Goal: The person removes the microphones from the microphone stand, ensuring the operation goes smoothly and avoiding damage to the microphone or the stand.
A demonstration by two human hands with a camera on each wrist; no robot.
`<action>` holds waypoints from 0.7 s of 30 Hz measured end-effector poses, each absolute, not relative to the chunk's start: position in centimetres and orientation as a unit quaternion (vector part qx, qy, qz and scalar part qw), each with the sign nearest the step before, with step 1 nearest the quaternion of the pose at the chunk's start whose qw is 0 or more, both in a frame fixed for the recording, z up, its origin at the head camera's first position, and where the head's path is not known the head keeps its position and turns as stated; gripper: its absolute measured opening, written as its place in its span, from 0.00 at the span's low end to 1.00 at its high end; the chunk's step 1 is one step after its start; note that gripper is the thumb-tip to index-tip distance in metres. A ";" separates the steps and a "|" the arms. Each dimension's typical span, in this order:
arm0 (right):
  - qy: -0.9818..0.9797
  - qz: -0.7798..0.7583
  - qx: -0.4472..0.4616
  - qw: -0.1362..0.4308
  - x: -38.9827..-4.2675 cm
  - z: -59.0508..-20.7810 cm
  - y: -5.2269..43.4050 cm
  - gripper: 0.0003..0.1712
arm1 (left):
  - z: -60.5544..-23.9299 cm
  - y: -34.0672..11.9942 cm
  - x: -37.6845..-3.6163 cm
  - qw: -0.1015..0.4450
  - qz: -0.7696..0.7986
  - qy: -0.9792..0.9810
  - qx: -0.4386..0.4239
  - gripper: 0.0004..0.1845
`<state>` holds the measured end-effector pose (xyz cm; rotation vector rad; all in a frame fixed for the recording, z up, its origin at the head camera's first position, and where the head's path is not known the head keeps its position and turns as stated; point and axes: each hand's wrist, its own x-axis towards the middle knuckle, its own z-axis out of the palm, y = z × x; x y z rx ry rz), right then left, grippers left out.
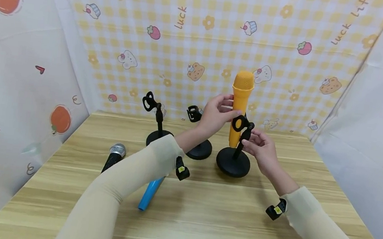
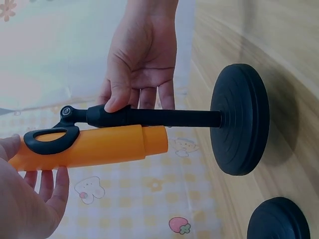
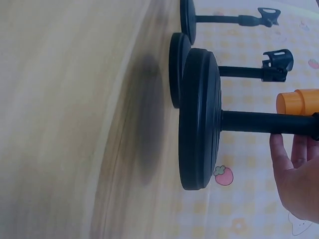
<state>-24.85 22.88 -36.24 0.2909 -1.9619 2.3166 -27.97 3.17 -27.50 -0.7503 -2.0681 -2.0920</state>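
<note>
- Backdrop, one: yellow-and-white check cloth with printed flowers, fruit and lettering; across the upper middle of the frame.
- Worktop, one: pale wood grain; lower half of the frame.
- Side cloths, two: left cloth white with fruit prints, left edge; right cloth plain white, right edge.
- Sleeves, two, cream: left sleeve, lower centre-left; right sleeve, lower right.
- Front stand, one: black, round base, short stem, ring clip on top; right of centre.
- Orange microphone, one: upright, head uppermost, right of centre, just behind the ring clip in the head view; whether seated in it cannot be told.
- Left hand: fingers partly curled, parted by the barrel's width, thumb and fingertips holding the orange microphone; centre.
- Right hand: thumb and fingers bent about the front stand's stem, pinching it; right of centre.
- Rear stands, two, black: left stand, left of centre; middle stand, centre, partly behind the left hand and forearm.
- Blue handle, one: lower centre-left, upper part hidden by the left sleeve.
- Black microphone, one: silver head, left, partly hidden by the left sleeve.
</note>
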 end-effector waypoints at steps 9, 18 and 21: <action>-0.645 0.756 0.108 0.030 -23.6 -36.4 22.8 0.15 | -27.9 2.5 -26.6 0.042 -0.694 -0.674 -0.250 0.22; -0.646 0.756 0.104 0.012 -22.6 -36.8 23.0 0.16 | -28.3 2.0 -25.6 0.033 -0.703 -0.661 -0.260 0.21; -0.648 0.755 0.102 0.008 -22.4 -36.9 23.0 0.16 | -28.4 1.8 -25.3 0.025 -0.704 -0.659 -0.264 0.21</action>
